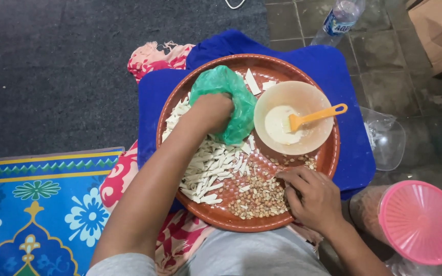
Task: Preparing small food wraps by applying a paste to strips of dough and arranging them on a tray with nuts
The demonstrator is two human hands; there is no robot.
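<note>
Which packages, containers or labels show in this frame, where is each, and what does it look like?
Plastic water bottle: top edge, lying on the tiles, clear with a blue-and-white label.
Cardboard box: top right corner, brown, partly out of frame.
Jar with pink lid: lower right, round, ribbed lid.
Green plastic bag: on the brown tray, under the left hand.

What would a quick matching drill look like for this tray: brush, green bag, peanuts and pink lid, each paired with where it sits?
Things:
1. orange brush
2. green plastic bag
3. peanuts
4. pink lid

Places:
A. under the right hand, at the round tray's near edge
B. on a jar off the tray
C. in the beige bowl of white paste
D. gripped by the left hand

Pairs: 1-C, 2-D, 3-A, 4-B
</note>
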